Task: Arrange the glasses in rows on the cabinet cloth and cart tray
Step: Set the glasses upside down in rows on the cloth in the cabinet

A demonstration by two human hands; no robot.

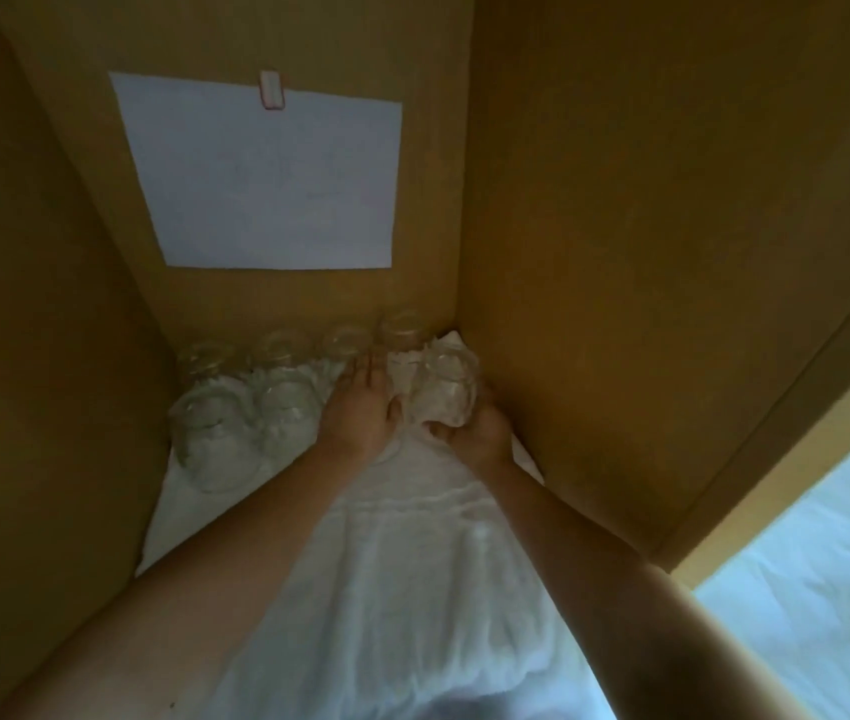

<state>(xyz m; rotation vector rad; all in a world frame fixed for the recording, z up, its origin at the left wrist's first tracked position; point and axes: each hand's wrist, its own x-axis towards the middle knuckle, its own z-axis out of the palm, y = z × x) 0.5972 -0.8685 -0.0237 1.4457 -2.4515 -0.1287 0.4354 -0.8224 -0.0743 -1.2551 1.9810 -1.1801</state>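
Note:
A white cloth [412, 553] covers the floor of a wooden cabinet. Several clear glasses stand upside down on it: a back row [288, 348] along the rear wall and two in front at the left [210, 433]. My right hand [475, 433] grips one more glass [446, 389] near the right rear corner, in line with the front pair. My left hand [363, 407] lies flat on the cloth just left of that glass, fingers straight and pointing toward the back row.
The cabinet's brown side walls [646, 304] close in left and right. A white paper sheet [267, 179] is clipped to the back wall. The cloth is wrinkled in the foreground. A pale surface [828, 589] shows outside at lower right.

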